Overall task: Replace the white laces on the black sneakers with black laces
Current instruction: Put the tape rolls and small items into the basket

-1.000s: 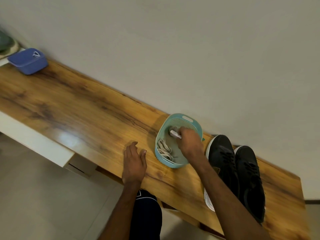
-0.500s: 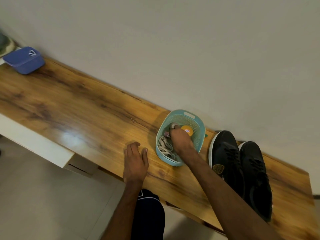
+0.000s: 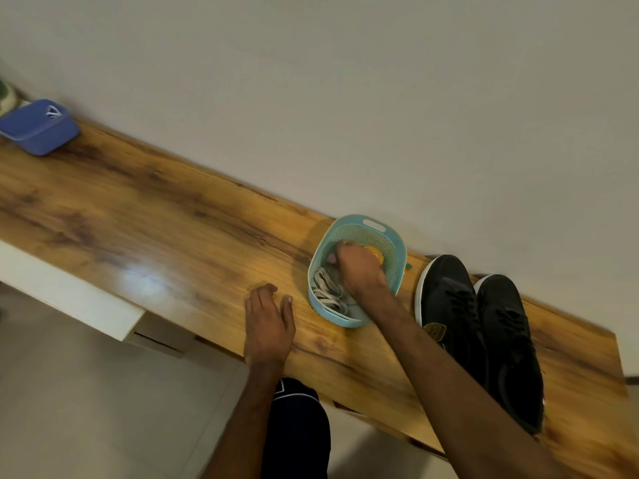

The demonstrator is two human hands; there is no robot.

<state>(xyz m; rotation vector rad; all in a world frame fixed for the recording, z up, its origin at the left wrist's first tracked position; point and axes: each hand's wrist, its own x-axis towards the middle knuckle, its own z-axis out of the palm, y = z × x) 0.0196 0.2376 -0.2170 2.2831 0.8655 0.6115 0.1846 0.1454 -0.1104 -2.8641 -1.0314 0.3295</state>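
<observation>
1. Left hand [image 3: 269, 323] lies flat on the table [image 3: 138, 219], fingers loosely together, holding nothing.
2. White laces [image 3: 326, 293] are bundled in the near end of the basket [image 3: 390, 247], strands running diagonally, just short of the right fingers.
3. Right hand [image 3: 359, 269] is inside the basket and is the nearer hand to the laces. Fingers curl down; can't tell if they grip anything.
4. Sneakers [image 3: 449, 299] sit right of the basket, black-laced.

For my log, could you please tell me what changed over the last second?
The right hand shifted inside the teal basket, uncovering an orange item; its grip is hidden. Left hand on the table, white laces and sneakers stayed.
</observation>
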